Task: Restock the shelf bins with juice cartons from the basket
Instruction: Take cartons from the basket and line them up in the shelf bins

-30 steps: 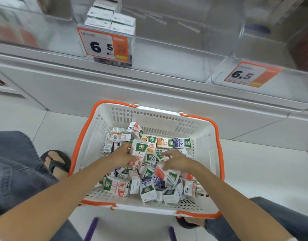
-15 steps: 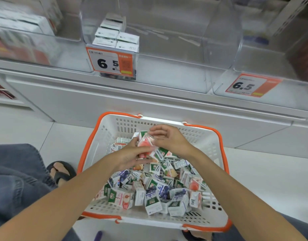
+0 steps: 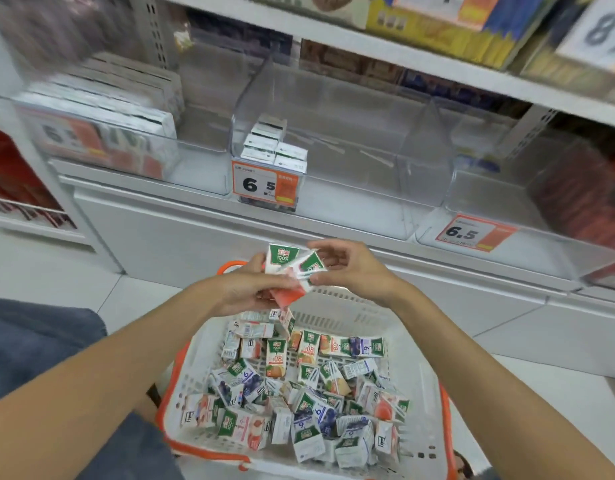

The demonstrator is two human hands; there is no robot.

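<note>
A white basket with orange rim (image 3: 420, 393) sits on the floor, holding several small juice cartons (image 3: 299, 393) in a loose heap. Above its far edge, my left hand (image 3: 243, 289) grips a few green-and-red juice cartons (image 3: 285, 268). My right hand (image 3: 347, 268) pinches the right side of the same bunch. Straight ahead on the low shelf stands a clear bin (image 3: 334, 181) with several white-topped cartons (image 3: 275, 147) stacked at its front left, behind a "6.5" price tag (image 3: 264, 185).
A second clear bin (image 3: 507, 202) with a "6.5" tag (image 3: 469, 233) lies to the right. The left bin (image 3: 101, 140) is full of cartons. An upper shelf (image 3: 403, 46) overhangs the bins. My denim-clad knee (image 3: 39, 341) is at left.
Both hands rose out of the basket with a bunch of cartons and now hold them above its far rim. The view tilted up, showing more of the shelf.
</note>
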